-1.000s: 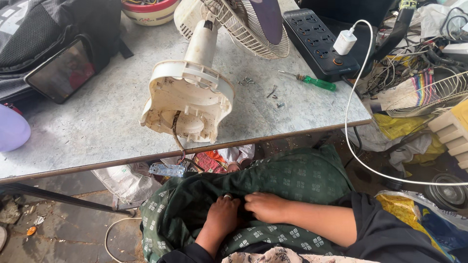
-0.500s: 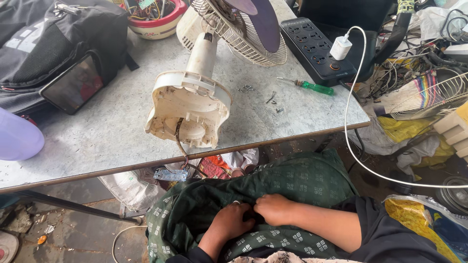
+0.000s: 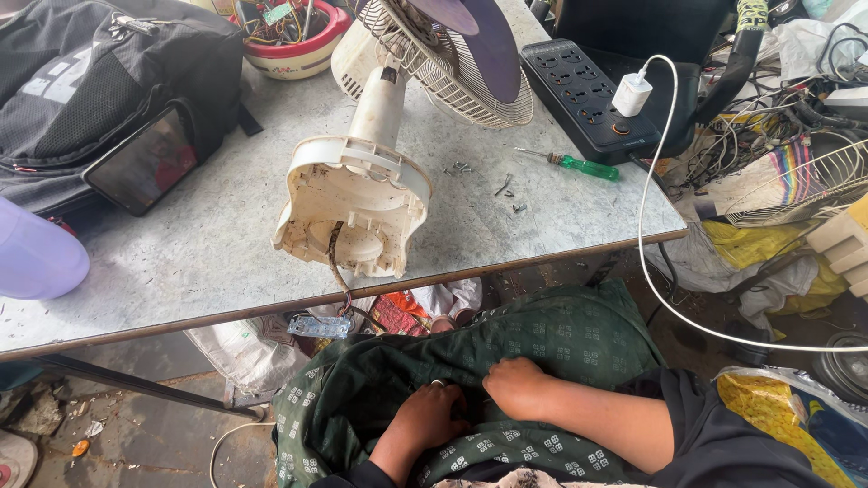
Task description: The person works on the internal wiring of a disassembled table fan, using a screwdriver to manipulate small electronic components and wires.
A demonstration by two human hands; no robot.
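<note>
Both my hands rest in my lap on a dark green patterned cloth [image 3: 551,339], below the table's front edge. My left hand [image 3: 429,417], with a ring on one finger, has its fingers curled into a fold of the cloth. My right hand [image 3: 514,384] lies just beside it, fingers also tucked into the fold. A cream table fan [image 3: 354,203] lies on the grey table [image 3: 181,271] with its open base towards me. A wire hangs from the base over the edge, ending in a small circuit board [image 3: 318,325] above my lap.
A green-handled screwdriver [image 3: 579,166] and loose screws [image 3: 508,192] lie right of the fan. A black power strip [image 3: 586,90] holds a white charger [image 3: 630,94] whose cable [image 3: 646,262] loops off the table. A black backpack [image 3: 99,81], a phone [image 3: 140,163], a parts bowl [image 3: 298,50] and a purple object [image 3: 32,260] sit left.
My hands stay in my lap and have shifted only slightly, working in the cloth fold. The view has tilted, so the table and fan sit lower in the frame.
</note>
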